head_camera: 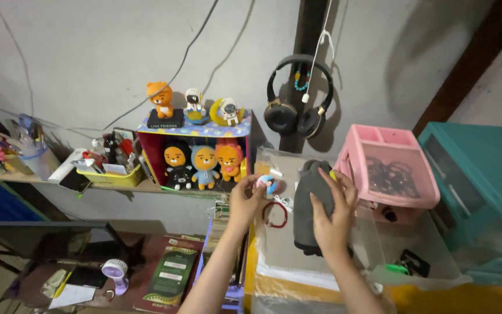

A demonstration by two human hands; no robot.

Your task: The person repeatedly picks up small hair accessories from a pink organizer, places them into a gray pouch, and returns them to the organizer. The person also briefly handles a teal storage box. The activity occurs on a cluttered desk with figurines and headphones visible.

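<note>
Dim, warm indoor light, uneven. Wall above the right hand mid-bright; headphones there cast a soft shadow to their right. Broad dark shadow up-right of that hand on the wall. Floor area below-left of the left hand is murky. No hard glare. Slight softness overall, wide-angle stretch at edges; teal bin far right looks smeared.
</note>
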